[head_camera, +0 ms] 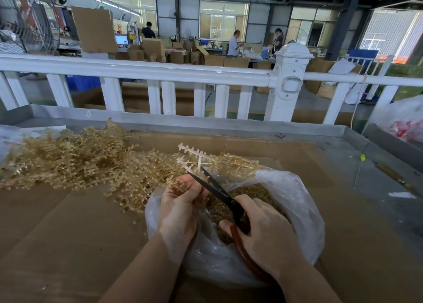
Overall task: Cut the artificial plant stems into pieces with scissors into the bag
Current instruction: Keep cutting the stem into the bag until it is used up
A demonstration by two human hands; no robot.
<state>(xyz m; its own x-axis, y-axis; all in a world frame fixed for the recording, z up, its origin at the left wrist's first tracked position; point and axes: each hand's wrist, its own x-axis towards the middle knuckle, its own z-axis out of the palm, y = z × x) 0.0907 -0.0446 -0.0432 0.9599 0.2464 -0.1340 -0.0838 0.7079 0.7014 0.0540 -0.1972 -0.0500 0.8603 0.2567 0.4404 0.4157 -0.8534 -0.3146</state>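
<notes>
Bag: thin, glossy, translucent plastic. Stems: knobbly tan plastic. Scissors: matt dark blades, glossy reddish handles.

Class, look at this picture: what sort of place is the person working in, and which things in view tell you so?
Most likely a factory or packing workshop: stacked cardboard boxes behind a white railing, workers at benches, and a heap of artificial plant stems being cut with scissors into a plastic bag.

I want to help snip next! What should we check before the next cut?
1. Left hand holds the stem: ok.
2. Right hand grips the scissors: ok.
3. Blades open at the stem: ok.
4. Bag open under the cut: ok.
5. Left fingers clear of the blades: cannot tell, very close.
6. More stems in the pile: ok.
</notes>
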